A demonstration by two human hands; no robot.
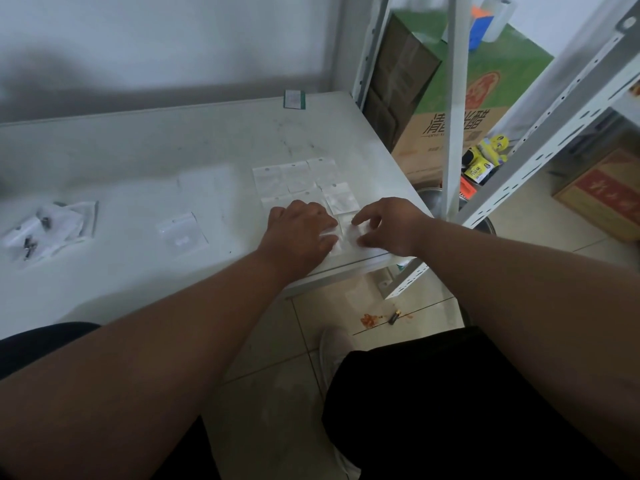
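While our left hand presses flat on the bag and our right hand touches it with spread fingertips, neither gripping, it lies at the 5 o'clock corner of the surface. A careless push could slide it over the edge, or disturb the laid bags at 12 o'clock.

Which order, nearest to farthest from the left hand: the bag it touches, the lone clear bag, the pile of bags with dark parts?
1. bag it touches, at the fingers of the left hand.
2. lone clear bag, mid-table, leftward.
3. pile of bags with dark parts, far left.
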